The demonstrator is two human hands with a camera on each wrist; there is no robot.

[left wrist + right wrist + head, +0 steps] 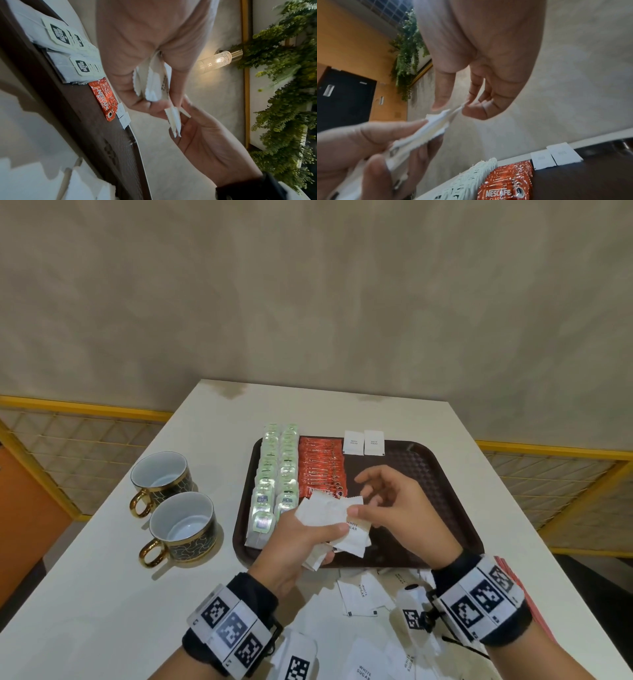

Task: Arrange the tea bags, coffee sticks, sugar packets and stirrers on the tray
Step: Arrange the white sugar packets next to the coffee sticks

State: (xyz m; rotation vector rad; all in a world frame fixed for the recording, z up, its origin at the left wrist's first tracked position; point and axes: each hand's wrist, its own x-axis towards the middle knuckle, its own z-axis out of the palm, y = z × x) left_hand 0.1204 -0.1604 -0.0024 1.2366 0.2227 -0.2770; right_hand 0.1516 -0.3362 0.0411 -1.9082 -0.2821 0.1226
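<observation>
We grip a fanned stack of white sugar packets (330, 520) in our left hand (294, 546) above the brown tray's (445, 474) near edge; our right hand (394, 501) pinches the top packet's right end; two packets (363, 442) already lie at the far rim, straight ahead of the right hand, the nearer one.

The tray (442, 474) is dark brown with a woven, checked texture. On it lie pale green and white tea bags (275, 474) with dark tags, orange-red coffee sticks (320, 470) lettered in white, and white sugar packets (363, 442) printed in dark letters. The worktop (102, 594) is white. Two cups (171, 505), white inside, carry a black and gold curved pattern with gold handles.
</observation>
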